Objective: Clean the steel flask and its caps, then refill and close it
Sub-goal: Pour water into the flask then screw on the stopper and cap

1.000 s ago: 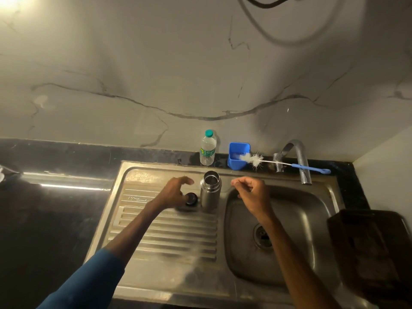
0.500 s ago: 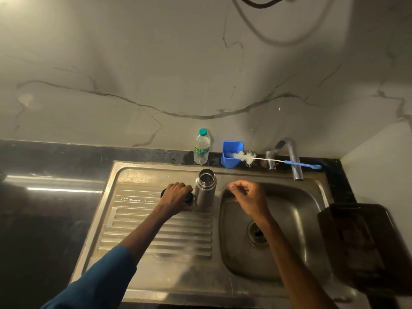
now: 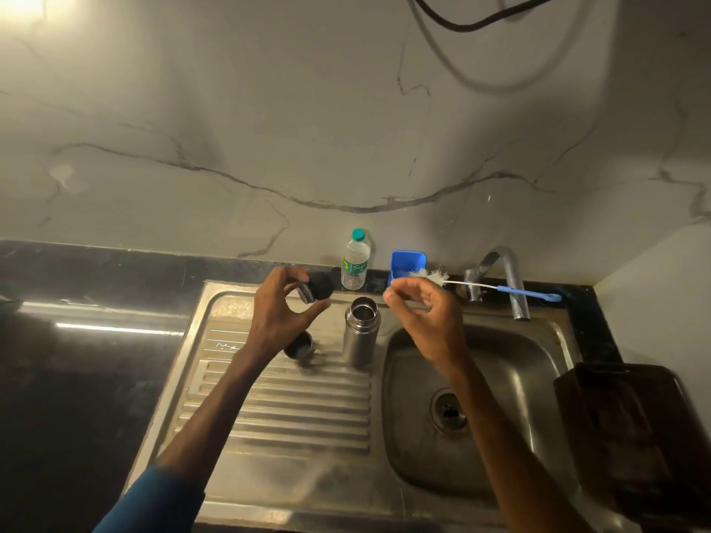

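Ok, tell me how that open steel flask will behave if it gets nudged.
The flask is tall and narrow, so a sideways nudge would probably tip it, perhaps into the sink basin beside it. Its smooth steel wall may be slippery if wet. Once down, the round body would likely roll.

A home kitchen, seen at the washing-up corner. A steel sink (image 3: 538, 363) with a ribbed draining board (image 3: 277, 413) is set into a dark polished stone surface (image 3: 77, 378), and a bent metal tap (image 3: 513, 278) stands at the back edge. Behind it rises a pale, marble-veined wall (image 3: 269, 109). Small household things line the ledge: a plastic water bottle (image 3: 354, 263), a blue holder (image 3: 408, 259) and a long bottle brush (image 3: 511, 289). A dark plastic tub (image 3: 635, 436) sits at the right.
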Tool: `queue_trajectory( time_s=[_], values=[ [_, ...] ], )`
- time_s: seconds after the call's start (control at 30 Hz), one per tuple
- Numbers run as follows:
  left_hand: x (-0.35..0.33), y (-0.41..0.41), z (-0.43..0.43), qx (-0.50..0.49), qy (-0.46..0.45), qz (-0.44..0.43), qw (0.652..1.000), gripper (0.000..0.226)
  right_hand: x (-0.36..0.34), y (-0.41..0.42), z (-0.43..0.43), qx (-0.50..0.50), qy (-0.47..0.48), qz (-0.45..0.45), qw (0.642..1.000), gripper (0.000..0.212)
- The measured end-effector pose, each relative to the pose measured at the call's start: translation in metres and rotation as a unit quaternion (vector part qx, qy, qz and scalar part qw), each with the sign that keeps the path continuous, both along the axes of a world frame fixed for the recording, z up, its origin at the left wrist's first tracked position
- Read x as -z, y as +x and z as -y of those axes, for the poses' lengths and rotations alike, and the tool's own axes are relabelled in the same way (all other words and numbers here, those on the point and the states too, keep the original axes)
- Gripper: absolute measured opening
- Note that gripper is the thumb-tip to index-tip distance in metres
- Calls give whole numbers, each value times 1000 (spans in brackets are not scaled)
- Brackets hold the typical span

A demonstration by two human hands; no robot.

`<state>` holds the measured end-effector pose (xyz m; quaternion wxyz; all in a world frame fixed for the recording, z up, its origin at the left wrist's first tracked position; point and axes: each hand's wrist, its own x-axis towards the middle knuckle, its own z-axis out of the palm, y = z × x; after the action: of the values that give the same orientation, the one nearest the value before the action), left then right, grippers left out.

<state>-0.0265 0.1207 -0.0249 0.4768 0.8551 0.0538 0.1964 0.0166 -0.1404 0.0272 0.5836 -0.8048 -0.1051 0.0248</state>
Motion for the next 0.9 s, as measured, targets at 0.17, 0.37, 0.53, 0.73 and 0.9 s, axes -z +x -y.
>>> queue_trajectory(
  time_s=[0.17,0.37,0.53,0.73,0.9],
  values=[
    [-42,11,48,55,-82,59,993,54,-33,18,-23,-92,-42,-67,993,65],
    [-28,12,68,107,-72,28,991,66,-32,33,-18,-130,-122,-15,984,51],
    [12,8,54,137,-18,-121,983,104,-21,33,-21,-179,-243,25,953,54],
    [34,15,58,181,-29,-166,969,88,-14,28,-38,-216,-324,82,917,59],
    [39,19,55,178,-34,-169,969,88,-1,22,-37,-221,-347,72,908,58]
  ],
)
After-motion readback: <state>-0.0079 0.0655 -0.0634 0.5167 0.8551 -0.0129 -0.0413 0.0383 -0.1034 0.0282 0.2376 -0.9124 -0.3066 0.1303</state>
